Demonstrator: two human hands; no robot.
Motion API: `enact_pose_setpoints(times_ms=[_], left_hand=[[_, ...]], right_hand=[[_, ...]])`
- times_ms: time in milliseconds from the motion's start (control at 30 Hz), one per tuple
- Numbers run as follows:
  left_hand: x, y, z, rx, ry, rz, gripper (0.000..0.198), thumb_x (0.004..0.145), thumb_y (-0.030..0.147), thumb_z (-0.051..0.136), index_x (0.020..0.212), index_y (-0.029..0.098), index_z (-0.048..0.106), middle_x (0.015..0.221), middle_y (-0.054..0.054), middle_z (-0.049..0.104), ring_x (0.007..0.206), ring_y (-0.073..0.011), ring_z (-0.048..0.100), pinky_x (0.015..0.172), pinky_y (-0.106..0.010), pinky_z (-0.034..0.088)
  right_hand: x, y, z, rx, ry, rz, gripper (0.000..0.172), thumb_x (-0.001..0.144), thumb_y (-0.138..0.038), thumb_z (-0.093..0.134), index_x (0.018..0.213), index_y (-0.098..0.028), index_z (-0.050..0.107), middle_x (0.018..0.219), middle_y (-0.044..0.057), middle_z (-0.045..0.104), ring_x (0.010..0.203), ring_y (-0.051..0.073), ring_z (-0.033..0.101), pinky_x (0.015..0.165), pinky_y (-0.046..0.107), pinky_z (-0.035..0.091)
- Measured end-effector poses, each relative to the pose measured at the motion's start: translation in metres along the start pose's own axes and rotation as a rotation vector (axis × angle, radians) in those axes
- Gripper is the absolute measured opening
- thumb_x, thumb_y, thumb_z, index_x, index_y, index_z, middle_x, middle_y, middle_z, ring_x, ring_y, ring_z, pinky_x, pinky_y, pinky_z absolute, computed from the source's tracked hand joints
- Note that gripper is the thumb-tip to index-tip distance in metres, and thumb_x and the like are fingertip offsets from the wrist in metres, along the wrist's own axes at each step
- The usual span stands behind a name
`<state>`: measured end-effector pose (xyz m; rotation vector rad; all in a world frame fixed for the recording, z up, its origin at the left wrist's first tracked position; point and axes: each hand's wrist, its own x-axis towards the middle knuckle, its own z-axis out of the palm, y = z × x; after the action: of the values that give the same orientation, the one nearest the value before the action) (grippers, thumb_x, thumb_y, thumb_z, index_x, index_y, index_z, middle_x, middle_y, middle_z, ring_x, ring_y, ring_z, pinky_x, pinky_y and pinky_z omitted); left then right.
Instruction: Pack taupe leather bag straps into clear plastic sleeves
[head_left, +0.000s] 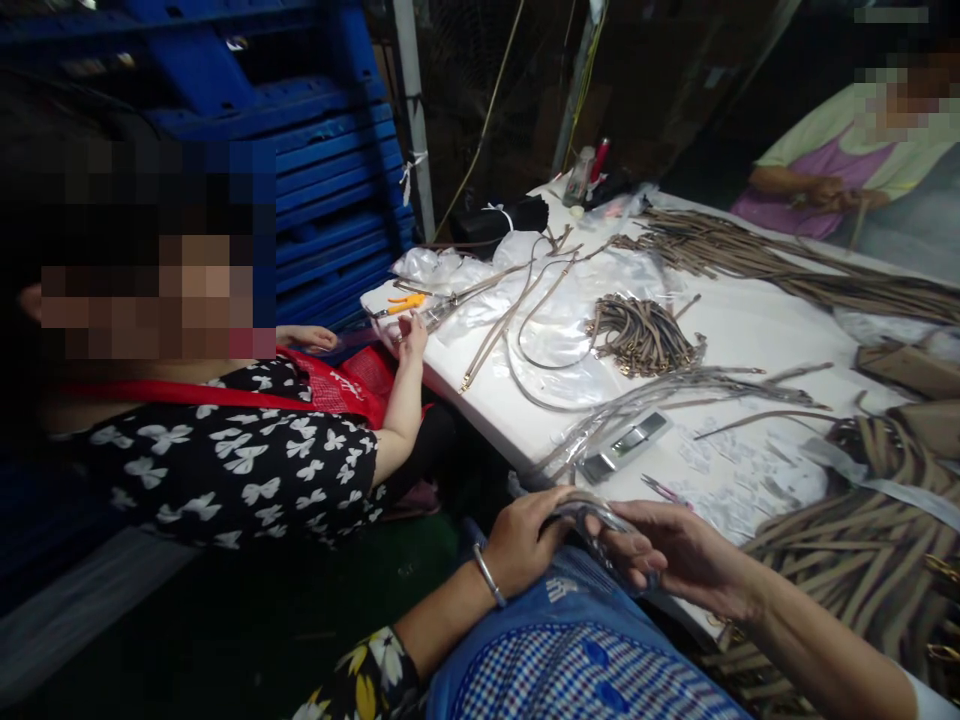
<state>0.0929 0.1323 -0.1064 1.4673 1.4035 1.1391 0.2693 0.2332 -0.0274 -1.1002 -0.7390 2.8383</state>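
Above my lap, both hands are closed around a coiled strap (589,507) that looks grey and shiny, as if inside clear plastic. My left hand (525,538), with a silver bangle at the wrist, grips the coil's left side. On the other side, the fingers of my right hand (679,555) curl round it. Just beyond my hands, a grey and silver device (626,447) with a dark panel lies at the table edge, near small scissors or snips (664,490). Several straps in clear plastic (637,405) stretch behind the device.
Brown straps with gold-coloured clips (649,335) form a bundle on the white table (480,375). More straps (870,520) are heaped at right. A co-worker (255,450) sits at left near orange-handled pliers (405,303); another person (847,170) works across the table. Blue pallets (337,160) stand behind.
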Motion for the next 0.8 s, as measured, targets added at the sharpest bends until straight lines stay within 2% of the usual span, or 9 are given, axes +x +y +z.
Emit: enact_pose_setpoints(times_ms=[67, 133, 233, 333, 433, 533, 633, 700, 800], left_hand=[[0.005, -0.004, 0.009, -0.065, 0.018, -0.067, 0.032, 0.096, 0.031, 0.040, 0.107, 0.018, 0.067, 0.100, -0.007, 0.071, 0.093, -0.0190, 0.065, 0.087, -0.030, 0.048], [0.009, -0.005, 0.013, -0.145, -0.003, -0.093, 0.035, 0.096, 0.034, 0.039, 0.093, 0.016, 0.069, 0.085, -0.006, 0.071, 0.081, -0.0171, 0.065, 0.079, -0.027, 0.048], [0.010, 0.003, 0.014, -0.293, -0.040, -0.143, 0.035, 0.093, 0.040, 0.047, 0.085, 0.013, 0.068, 0.074, -0.004, 0.068, 0.072, -0.0146, 0.062, 0.071, -0.024, 0.046], [0.008, 0.017, 0.009, -0.453, -0.063, -0.243, 0.037, 0.089, 0.046, 0.051, 0.086, 0.012, 0.065, 0.069, -0.002, 0.063, 0.058, -0.0101, 0.056, 0.060, -0.021, 0.044], [0.010, 0.030, -0.001, -0.529, -0.115, -0.320, 0.039, 0.086, 0.049, 0.055, 0.084, 0.011, 0.063, 0.070, -0.002, 0.061, 0.049, -0.0056, 0.048, 0.051, -0.019, 0.038], [0.014, 0.034, -0.014, -0.576, -0.200, -0.434, 0.041, 0.078, 0.049, 0.064, 0.084, 0.009, 0.065, 0.069, -0.002, 0.061, 0.048, -0.0047, 0.045, 0.047, -0.018, 0.035], [0.015, 0.031, -0.024, -0.629, -0.311, -0.537, 0.040, 0.073, 0.047, 0.069, 0.085, 0.008, 0.067, 0.071, -0.003, 0.063, 0.049, -0.0046, 0.044, 0.047, -0.018, 0.036], [0.014, 0.027, -0.030, -0.579, -0.398, -0.557, 0.038, 0.076, 0.046, 0.066, 0.085, 0.009, 0.068, 0.073, -0.004, 0.065, 0.047, -0.0049, 0.043, 0.048, -0.019, 0.037], [0.013, 0.025, -0.038, -0.276, -0.421, -0.438, 0.033, 0.082, 0.040, 0.060, 0.095, 0.011, 0.068, 0.073, -0.004, 0.068, 0.055, -0.0097, 0.055, 0.057, -0.021, 0.044]], right_hand=[[-0.005, -0.007, 0.010, -0.047, 0.024, -0.198, 0.031, 0.087, -0.036, 0.053, 0.101, -0.014, 0.068, 0.068, 0.000, 0.045, 0.055, 0.009, 0.048, 0.066, 0.025, 0.053], [-0.006, -0.015, 0.016, -0.149, 0.087, -0.461, 0.039, 0.087, -0.043, 0.051, 0.115, -0.019, 0.064, 0.084, 0.006, 0.056, 0.078, 0.017, 0.061, 0.079, 0.031, 0.054], [0.001, -0.021, 0.009, -0.480, 0.243, -0.821, 0.045, 0.090, -0.040, 0.048, 0.132, -0.024, 0.049, 0.107, 0.008, 0.060, 0.103, 0.024, 0.060, 0.094, 0.039, 0.048], [0.015, -0.015, -0.012, -1.089, 0.339, -0.977, 0.041, 0.093, -0.028, 0.047, 0.133, -0.024, 0.047, 0.117, 0.009, 0.061, 0.109, 0.024, 0.059, 0.098, 0.041, 0.045], [0.027, 0.000, -0.033, -1.545, 0.278, -1.004, 0.046, 0.094, -0.023, 0.045, 0.140, -0.020, 0.038, 0.120, 0.013, 0.062, 0.106, 0.024, 0.061, 0.093, 0.038, 0.048], [0.032, 0.011, -0.041, -1.734, 0.186, -0.982, 0.049, 0.094, -0.027, 0.046, 0.139, -0.014, 0.036, 0.111, 0.017, 0.065, 0.100, 0.025, 0.063, 0.085, 0.035, 0.051], [0.034, 0.015, -0.041, -1.817, 0.123, -0.881, 0.034, 0.094, -0.031, 0.043, 0.120, -0.013, 0.053, 0.093, 0.014, 0.068, 0.085, 0.024, 0.064, 0.073, 0.033, 0.051], [0.033, 0.016, -0.040, -1.824, 0.151, -0.760, 0.028, 0.096, -0.029, 0.036, 0.099, -0.017, 0.060, 0.081, 0.009, 0.066, 0.073, 0.020, 0.061, 0.067, 0.031, 0.049], [0.029, 0.018, -0.038, -1.843, 0.211, -0.597, 0.029, 0.096, -0.030, 0.034, 0.082, -0.019, 0.057, 0.074, 0.006, 0.062, 0.066, 0.019, 0.056, 0.062, 0.029, 0.044]])
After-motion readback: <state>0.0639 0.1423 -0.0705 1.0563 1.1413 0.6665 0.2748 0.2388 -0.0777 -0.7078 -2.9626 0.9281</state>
